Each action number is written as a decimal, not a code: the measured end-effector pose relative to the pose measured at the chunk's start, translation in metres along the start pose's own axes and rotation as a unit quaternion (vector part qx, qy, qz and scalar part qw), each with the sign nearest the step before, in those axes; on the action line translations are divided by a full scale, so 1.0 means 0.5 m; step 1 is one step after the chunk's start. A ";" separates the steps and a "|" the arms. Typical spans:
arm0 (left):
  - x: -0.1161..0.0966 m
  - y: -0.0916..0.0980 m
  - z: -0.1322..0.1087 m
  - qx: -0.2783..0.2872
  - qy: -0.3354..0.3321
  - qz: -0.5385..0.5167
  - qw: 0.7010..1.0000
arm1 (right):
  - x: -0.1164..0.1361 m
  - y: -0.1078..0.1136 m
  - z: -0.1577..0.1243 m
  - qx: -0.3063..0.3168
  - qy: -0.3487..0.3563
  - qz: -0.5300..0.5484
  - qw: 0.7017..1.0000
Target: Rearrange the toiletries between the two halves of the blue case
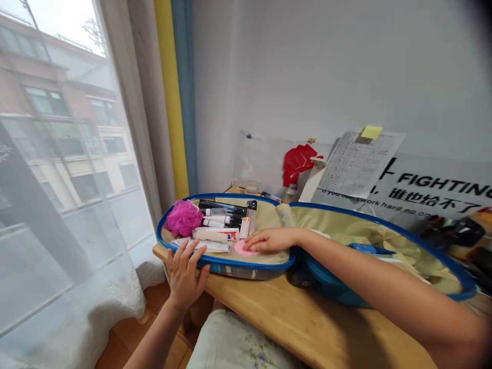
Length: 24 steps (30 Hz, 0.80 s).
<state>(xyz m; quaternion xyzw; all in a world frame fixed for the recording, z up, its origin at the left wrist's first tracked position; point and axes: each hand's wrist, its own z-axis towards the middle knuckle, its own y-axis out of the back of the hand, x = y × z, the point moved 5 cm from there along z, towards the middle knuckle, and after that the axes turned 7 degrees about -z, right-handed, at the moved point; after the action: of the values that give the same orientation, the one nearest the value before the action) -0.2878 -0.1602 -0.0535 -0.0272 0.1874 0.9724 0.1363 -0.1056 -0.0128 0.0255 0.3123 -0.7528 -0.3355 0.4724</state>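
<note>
An open suitcase with blue trim [246,262] lies on the wooden table. In its left half my right hand [273,239] rests palm down, its fingers lying over a flat pink round pad [243,249]. My left hand [187,271] is at the near rim, fingers spread and fingertips beside a white flat packet [217,246]. Around them lie a purple bath puff [184,218], several white capped tubes [217,219], a toothpaste-like tube [213,236], a small white and orange box [245,227] and dark packaged items [223,206].
The suitcase's right half [338,221] holds a blue object [367,249] and pale items. The wooden table's [265,307] front edge is close to my lap. A sheer curtain [77,205] hangs at the left. Papers [357,161] and a bottle [291,192] stand by the wall.
</note>
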 end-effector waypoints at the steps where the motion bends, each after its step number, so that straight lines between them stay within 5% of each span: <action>1: 0.001 0.000 0.000 0.001 0.002 0.000 1.000 | 0.002 -0.004 0.005 -0.001 -0.001 -0.001 1.000; 7: 0.004 -0.003 -0.005 0.002 0.004 -0.003 1.000 | 0.030 0.039 -0.032 -0.050 -0.013 -0.002 0.999; 11: 0.006 -0.002 -0.004 0.001 0.009 -0.006 1.000 | 0.005 0.129 -0.146 -0.190 -0.092 0.012 0.977; 14: 0.004 0.000 -0.002 -0.003 0.005 -0.011 1.000 | -0.061 0.153 -0.246 -0.219 -0.202 0.011 0.955; 19: 0.004 -0.001 0.000 -0.006 0.004 -0.012 1.000 | -0.169 0.084 -0.370 -0.143 -0.369 -0.078 0.915; 24: 0.007 -0.002 -0.003 -0.004 0.012 -0.016 1.000 | -0.199 0.016 -0.413 -0.117 -0.407 -0.108 0.900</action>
<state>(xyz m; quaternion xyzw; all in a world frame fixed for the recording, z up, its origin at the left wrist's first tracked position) -0.2909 -0.1588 -0.0556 -0.0421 0.1851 0.9703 0.1500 0.1192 0.0269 0.0497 0.1705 -0.7962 -0.5682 0.1192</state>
